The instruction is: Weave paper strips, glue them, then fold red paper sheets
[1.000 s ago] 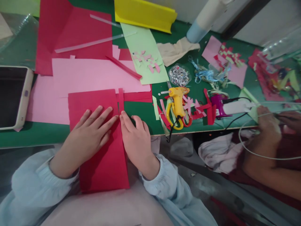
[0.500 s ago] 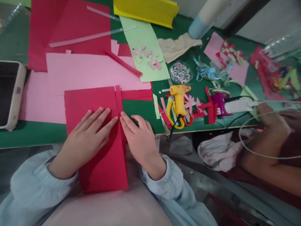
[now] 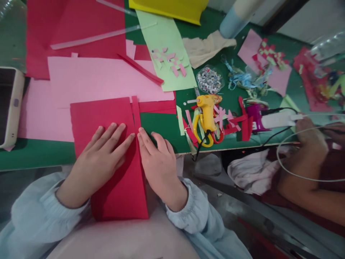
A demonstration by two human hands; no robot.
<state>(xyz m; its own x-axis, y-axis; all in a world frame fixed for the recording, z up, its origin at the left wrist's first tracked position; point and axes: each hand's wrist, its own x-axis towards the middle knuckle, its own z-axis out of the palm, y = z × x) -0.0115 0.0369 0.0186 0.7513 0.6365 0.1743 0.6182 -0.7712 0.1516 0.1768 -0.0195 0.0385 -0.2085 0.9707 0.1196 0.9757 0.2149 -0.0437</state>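
A folded red sheet [image 3: 118, 194] reaches over the front edge of the green table toward my body. My left hand [image 3: 98, 158] lies on it with fingers spread, its index fingertip near a narrow red strip [image 3: 136, 111] along the sheet's right edge. On the strip's right side rest the fingertips of my right hand [image 3: 160, 162], its fingers extended and thumb apart. The two hands nearly meet at the strip. Behind the red sheet lies pink paper [image 3: 102, 79], with a thin folded red piece [image 3: 141, 68] across it.
A yellow glue gun [image 3: 207, 111] lies over scissors [image 3: 202, 138] and paper scraps at the right. Beyond are a dish of beads [image 3: 210, 80] and blue threads [image 3: 242, 77]. A phone [image 3: 12, 108] is at the left. Another person's arm [image 3: 309, 165] is at the far right.
The view has shifted slightly, so the table items on the right appear farther right. Both hands keep nearly the same place on the red paper.
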